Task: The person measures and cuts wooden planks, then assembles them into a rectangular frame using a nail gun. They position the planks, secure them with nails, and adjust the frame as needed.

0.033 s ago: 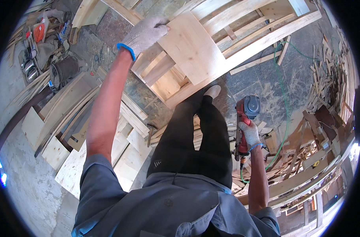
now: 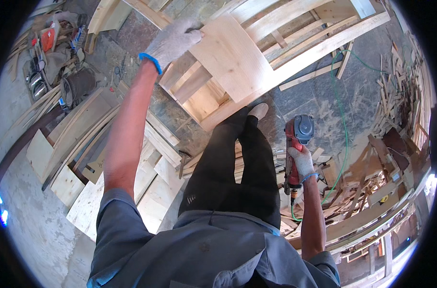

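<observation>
One outstretched left hand (image 2: pixel 173 42) touches the board (image 2: pixel 233 55) near the wooden frame (image 2: pixel 324 50)'s left edge, closure unclear; lowered right hand (image 2: pixel 302 162) grips a nail gun (image 2: pixel 291 144); both shifted slightly leftward.

The panel (image 2: pixel 235 60) lies on the wooden frame (image 2: pixel 329 46), over its near-left part, with the left hand (image 2: pixel 173 43) at the panel's left edge. Right of the legs (image 2: pixel 213 163), the nail gun (image 2: pixel 292 144) is in the right hand (image 2: pixel 302 162). The hammer (image 2: pixel 181 168) lies left of the legs; offcuts (image 2: pixel 396 89) lie along the floor's (image 2: pixel 319 103) right edge.
</observation>
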`<state>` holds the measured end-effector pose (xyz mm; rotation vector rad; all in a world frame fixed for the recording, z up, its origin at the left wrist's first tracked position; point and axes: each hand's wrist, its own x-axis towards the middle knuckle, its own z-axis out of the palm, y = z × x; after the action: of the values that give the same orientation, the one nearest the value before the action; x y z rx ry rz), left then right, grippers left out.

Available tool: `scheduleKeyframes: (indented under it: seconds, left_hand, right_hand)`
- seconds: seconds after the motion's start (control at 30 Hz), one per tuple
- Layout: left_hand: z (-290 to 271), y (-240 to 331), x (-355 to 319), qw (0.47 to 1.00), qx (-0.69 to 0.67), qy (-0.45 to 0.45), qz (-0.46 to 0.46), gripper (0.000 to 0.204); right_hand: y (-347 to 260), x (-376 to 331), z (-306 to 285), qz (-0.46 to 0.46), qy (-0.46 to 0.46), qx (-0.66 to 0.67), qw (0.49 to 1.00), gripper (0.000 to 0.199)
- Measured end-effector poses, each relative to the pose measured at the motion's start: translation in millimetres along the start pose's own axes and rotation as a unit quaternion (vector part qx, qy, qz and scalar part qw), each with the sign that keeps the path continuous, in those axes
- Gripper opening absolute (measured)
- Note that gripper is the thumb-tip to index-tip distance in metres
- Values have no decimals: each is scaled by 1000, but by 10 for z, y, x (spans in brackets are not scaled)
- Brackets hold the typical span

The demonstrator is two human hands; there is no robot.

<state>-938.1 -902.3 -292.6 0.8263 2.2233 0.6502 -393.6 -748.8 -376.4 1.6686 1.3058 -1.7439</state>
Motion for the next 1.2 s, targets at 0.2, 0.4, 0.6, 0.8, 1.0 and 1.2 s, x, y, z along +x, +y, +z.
scheduleKeyframes:
  seconds: [0.2, 0.4, 0.6, 0.8, 1.0, 1.2]
  left_hand:
    - [-23, 38, -708, 939, -322, 1, -120, 30]
    - [167, 332, -1599, 854, -379, 334, -123, 28]
    - [534, 603, -1813, 907, 196, 352, 124, 24]
    - [1304, 401, -1635, 947, 277, 145, 75, 31]
    - [827, 325, -1345, 929, 253, 256, 80, 38]
    - [329, 177, -857, 918, 333, 207, 50, 47]
  right_hand:
    - [-269, -216, 265, 66, -43, -3, 997, 22]
    - [23, -168, 125, 79, -31, -33, 996, 25]
    - [84, -130, -76, 101, -22, -50, 993, 20]
    - [187, 4, -230, 92, -17, -69, 993, 18]
    - [255, 72, -237, 62, -10, -87, 994, 22]
    - [284, 153, -120, 48, -20, -72, 996, 23]
